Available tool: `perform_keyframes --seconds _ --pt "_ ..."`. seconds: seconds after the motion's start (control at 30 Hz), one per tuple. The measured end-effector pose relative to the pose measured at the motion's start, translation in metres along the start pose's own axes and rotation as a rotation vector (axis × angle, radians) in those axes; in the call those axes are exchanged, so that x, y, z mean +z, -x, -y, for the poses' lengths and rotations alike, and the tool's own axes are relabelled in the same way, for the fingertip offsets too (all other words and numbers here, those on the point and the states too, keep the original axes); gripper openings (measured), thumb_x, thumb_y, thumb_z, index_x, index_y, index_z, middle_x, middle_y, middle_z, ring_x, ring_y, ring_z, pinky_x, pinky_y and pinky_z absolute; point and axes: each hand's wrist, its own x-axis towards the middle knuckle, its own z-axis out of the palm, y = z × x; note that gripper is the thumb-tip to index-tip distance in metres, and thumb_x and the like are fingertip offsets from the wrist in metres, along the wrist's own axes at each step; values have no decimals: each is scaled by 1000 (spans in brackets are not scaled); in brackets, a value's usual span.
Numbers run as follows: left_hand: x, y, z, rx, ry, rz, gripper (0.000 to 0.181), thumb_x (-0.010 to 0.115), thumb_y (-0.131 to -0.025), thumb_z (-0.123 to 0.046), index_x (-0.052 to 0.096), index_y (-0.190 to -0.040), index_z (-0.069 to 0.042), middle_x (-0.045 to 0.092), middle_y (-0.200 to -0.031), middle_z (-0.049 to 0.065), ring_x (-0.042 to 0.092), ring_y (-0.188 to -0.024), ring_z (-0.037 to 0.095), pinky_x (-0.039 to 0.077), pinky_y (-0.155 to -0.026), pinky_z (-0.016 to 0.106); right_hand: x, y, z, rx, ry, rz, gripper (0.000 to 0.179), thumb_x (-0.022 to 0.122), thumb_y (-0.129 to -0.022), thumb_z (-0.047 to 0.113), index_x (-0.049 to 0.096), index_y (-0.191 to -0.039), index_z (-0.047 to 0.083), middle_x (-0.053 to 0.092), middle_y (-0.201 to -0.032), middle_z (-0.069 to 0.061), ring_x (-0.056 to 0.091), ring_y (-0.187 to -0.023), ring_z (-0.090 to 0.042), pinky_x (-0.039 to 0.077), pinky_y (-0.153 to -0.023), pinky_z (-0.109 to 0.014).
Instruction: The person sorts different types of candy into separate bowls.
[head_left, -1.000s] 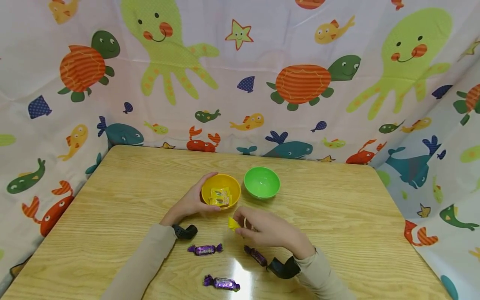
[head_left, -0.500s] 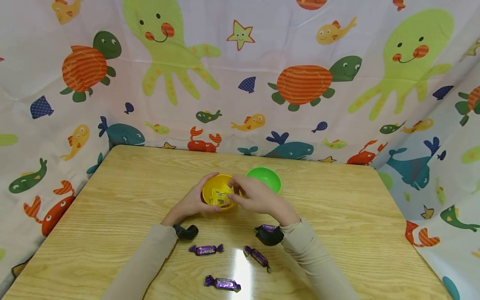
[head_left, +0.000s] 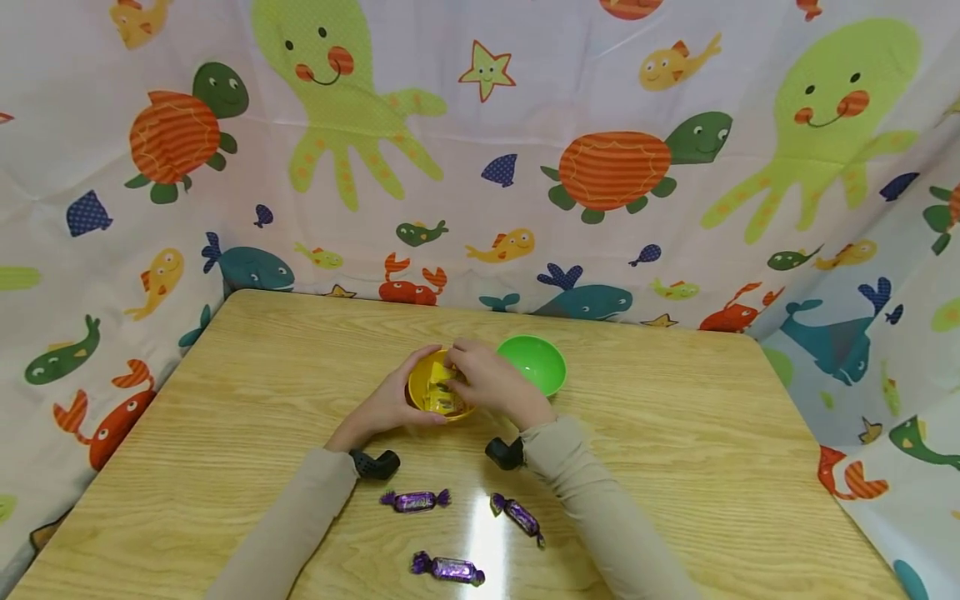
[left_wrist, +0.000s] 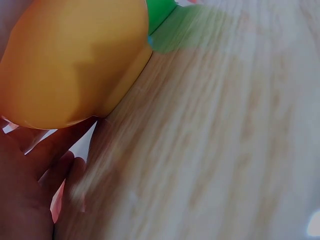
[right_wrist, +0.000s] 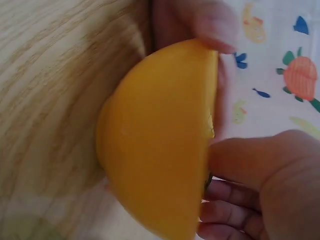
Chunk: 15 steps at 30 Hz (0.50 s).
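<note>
The yellow bowl (head_left: 417, 385) stands on the wooden table with several yellow wrapped sweets (head_left: 444, 402) inside. My left hand (head_left: 388, 403) holds it from the left, thumb at the near side and fingers round the far side. In the left wrist view, fingers (left_wrist: 60, 145) curve under the side of the bowl (left_wrist: 80, 60). My right hand (head_left: 491, 379) reaches over the right rim, pinching a yellow wrapped sweet (head_left: 441, 372) inside the bowl. In the right wrist view, its thumb (right_wrist: 245, 155) dips behind the rim, and the bowl hides the fingertips.
Close behind my right hand is a green bowl (head_left: 542, 365). Three purple wrapped sweets lie nearer me: one at left (head_left: 416, 501), one at right (head_left: 521, 517) and one in front (head_left: 453, 570). A curtain printed with sea animals (head_left: 450, 208) surrounds the table's back and sides.
My right hand has carried the yellow wrapped sweet from the table in front of the yellow bowl up and left into it. My left hand has kept its hold on the bowl.
</note>
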Motion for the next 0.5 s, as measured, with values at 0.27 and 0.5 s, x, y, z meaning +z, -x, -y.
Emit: perform_keyframes --seconds 0.27,0.5 --pt "1 0 -4 -2 -24 -9 108 90 -74 -23 22 -158 -23 34 -155 5 42 -133 26 42 -104 41 12 0 -1 7 76 -9 14 72 -92 13 72 -103 3 56 -94 -5 53 -80 -15 49 -71 -26" --pt "1 0 -3 -1 -17 -4 108 90 -74 -24 22 -158 -24 34 -155 5 42 -134 27 42 -104 41 11 0 -1 35 61 2 15 71 -93 14 73 -104 4 56 -95 -4 53 -82 -15 50 -73 -25"
